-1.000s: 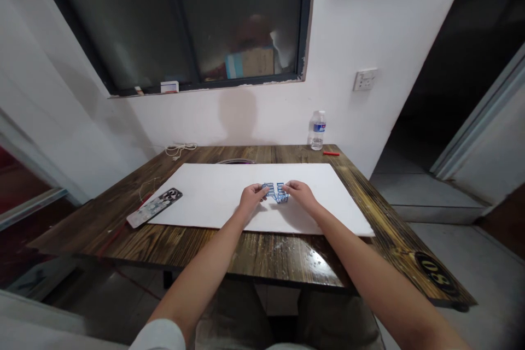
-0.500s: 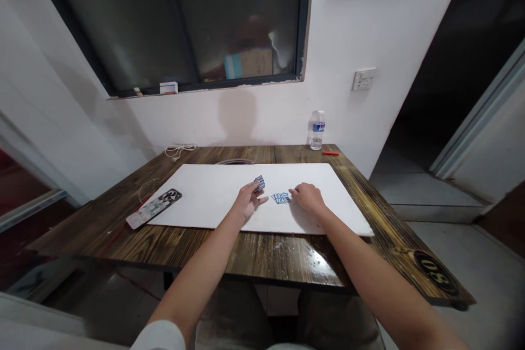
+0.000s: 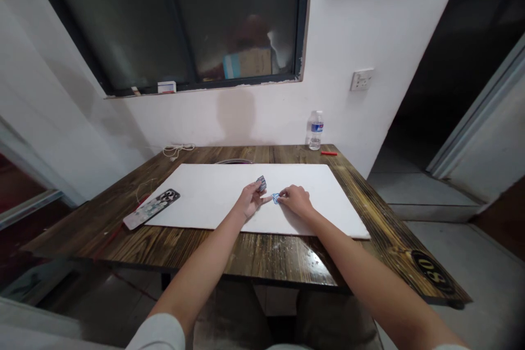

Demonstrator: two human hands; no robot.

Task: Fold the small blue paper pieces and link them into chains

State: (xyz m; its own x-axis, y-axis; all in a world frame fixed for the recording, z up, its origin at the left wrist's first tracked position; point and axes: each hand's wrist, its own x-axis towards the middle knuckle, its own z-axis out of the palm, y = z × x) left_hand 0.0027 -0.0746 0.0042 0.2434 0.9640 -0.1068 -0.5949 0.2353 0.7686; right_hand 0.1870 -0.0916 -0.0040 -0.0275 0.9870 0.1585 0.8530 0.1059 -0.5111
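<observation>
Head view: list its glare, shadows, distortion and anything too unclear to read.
Head view: glare on the glossy dark-brown wooden table, near edge; head view: rounded shadow on the white painted wall, another on the white rectangular board below the right hand; head view: stretched outer edges, small flat blue-and-white pieces too soft to read.

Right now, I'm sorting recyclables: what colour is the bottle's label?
The label is mainly blue, seen best in the head view.

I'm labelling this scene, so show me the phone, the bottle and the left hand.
Phone (image 3: 151, 209), head view: middle of its back.
Bottle (image 3: 316, 128), head view: its label.
Left hand (image 3: 249, 200), head view: its middle.
</observation>
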